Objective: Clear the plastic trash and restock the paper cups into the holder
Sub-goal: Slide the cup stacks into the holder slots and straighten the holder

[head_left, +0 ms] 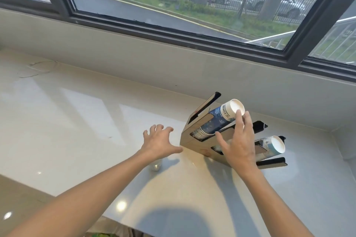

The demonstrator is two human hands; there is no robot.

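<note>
The right hand (pixel 238 144) is spread wide over the brown, flat-fronted cup holder with black side panels (pixel 194 138), its fingertips (pixel 239 114) touching the white upturned base of the upper stack of blue-patterned paper cups (pixel 221 119), gripping nothing. That stack leans out of the holder's upper slot, up and away beyond the fingers; a 2nd stack of blue-and-white paper cups (pixel 273 145) juts from the lower slot just right of the hand, partly hidden behind it. The left hand (pixel 159 143) hovers empty with fingers splayed, its thumb tip just beside the holder's left edge. Left of and beyond this hand the glossy white stone countertop (pixel 77 121) runs bare to the wall under the dark-framed window (pixel 173 31). A small silvery blurred object (pixel 155 166) sits under the left wrist. Right of the right hand, the counter ends near a side wall.
</note>
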